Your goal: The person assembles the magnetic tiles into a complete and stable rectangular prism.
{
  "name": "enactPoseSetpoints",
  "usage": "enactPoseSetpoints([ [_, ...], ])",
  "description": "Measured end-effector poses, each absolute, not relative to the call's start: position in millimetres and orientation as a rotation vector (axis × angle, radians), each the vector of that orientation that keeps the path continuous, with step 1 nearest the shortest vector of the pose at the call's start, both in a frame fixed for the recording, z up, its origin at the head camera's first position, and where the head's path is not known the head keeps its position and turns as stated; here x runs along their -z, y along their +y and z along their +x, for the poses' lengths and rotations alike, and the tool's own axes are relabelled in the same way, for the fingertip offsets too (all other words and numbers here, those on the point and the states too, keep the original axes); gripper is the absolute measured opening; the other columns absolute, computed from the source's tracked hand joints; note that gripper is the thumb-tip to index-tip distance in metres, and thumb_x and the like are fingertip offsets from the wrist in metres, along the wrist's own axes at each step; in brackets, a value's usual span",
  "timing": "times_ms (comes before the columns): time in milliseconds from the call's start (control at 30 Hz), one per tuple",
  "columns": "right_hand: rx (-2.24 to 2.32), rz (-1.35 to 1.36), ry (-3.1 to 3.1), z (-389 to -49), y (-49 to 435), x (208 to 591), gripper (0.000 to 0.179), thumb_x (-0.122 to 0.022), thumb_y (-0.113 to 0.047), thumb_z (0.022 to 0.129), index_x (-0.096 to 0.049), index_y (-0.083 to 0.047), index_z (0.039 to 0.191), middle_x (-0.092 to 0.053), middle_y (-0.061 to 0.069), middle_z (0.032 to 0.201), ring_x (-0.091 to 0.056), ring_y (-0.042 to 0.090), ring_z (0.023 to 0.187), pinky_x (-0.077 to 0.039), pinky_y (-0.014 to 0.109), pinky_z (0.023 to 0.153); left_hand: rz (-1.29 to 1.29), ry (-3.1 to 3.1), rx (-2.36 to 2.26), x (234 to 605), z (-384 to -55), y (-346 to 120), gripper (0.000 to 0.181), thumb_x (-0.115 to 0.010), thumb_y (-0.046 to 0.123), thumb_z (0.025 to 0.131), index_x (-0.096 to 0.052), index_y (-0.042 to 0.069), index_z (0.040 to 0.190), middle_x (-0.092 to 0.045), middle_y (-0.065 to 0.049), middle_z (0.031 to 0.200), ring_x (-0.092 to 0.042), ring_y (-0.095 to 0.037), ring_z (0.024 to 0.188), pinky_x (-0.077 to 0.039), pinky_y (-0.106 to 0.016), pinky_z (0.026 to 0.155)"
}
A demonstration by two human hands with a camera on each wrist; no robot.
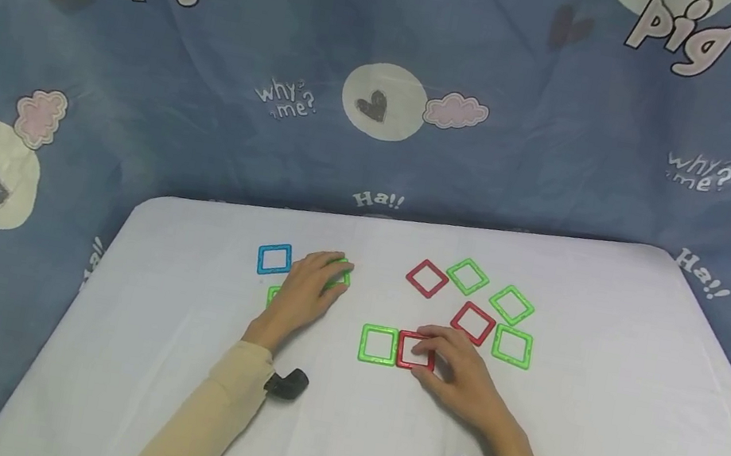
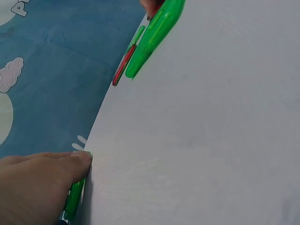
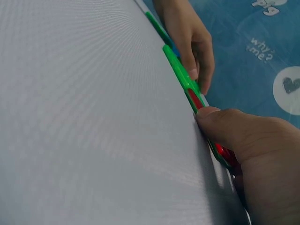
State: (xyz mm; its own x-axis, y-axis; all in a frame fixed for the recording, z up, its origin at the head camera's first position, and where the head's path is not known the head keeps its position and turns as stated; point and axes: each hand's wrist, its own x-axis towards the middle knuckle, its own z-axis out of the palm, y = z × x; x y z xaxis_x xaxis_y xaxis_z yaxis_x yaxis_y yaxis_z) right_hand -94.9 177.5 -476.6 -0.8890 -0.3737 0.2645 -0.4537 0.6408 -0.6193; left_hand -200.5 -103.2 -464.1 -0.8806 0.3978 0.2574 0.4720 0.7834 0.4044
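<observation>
Near the front middle of the table, a green square magnetic tile (image 1: pixel 378 345) lies edge to edge with a red square magnetic tile (image 1: pixel 416 351). My right hand (image 1: pixel 460 377) holds the red tile by its right part, thumb on the near side and fingers on the far side. Farther back on the left, my left hand (image 1: pixel 306 291) grips another green magnetic tile (image 1: pixel 344 276), which its fingers partly cover. In the left wrist view the thumb (image 2: pixel 77 164) lies along the top of that tile. The right thumb (image 3: pixel 220 122) presses at the red tile's edge in the right wrist view.
A blue square tile (image 1: pixel 275 259) lies left of my left hand, and a green tile (image 1: pixel 273 294) is half hidden under that wrist. Behind my right hand lie red tiles (image 1: pixel 427 279) and several green ones (image 1: pixel 512 305). A blue patterned cloth (image 1: pixel 375 173) hangs behind the white table (image 1: pixel 331 432).
</observation>
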Motion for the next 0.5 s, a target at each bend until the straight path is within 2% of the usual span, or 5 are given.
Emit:
enactPoseSetpoints([
  [233, -1.074, 0.694, -2.746, -95.1, 176.4, 479.6, 0.028, -0.066, -0.034, 0.078, -0.056, -0.029, 0.104, -0.049, -0.010, 0.123, -0.041, 0.007, 0.115, -0.037, 0.030, 0.096, -0.703, -2.775, 0.772, 469.5, -196.8, -105.1, 0.035, -0.050, 0.032, 0.089, -0.049, 0.027, 0.124, -0.043, -0.004, 0.132, -0.037, -0.023, 0.124, -0.028, -0.047, 0.101],
  [333, -1.072, 0.685, -2.757, -94.9, 176.9, 478.8, 0.029, -0.065, -0.036, 0.078, -0.055, -0.030, 0.104, -0.048, -0.011, 0.123, -0.041, 0.006, 0.115, -0.037, 0.031, 0.096, -0.709, -2.710, 0.872, 471.2, -193.9, -103.1, 0.034, -0.048, 0.034, 0.090, -0.048, 0.031, 0.123, -0.042, -0.002, 0.133, -0.037, -0.020, 0.124, -0.030, -0.043, 0.102],
  [500, -1.077, 0.699, -2.739, -95.1, 176.0, 477.6, 0.028, -0.066, -0.034, 0.077, -0.057, -0.028, 0.103, -0.049, -0.010, 0.123, -0.041, 0.007, 0.115, -0.037, 0.030, 0.096, -0.759, -2.552, 1.060, 471.3, -182.6, -97.5, 0.037, -0.053, 0.035, 0.086, -0.049, 0.027, 0.122, -0.041, -0.003, 0.131, -0.037, -0.016, 0.124, -0.035, -0.034, 0.102],
])
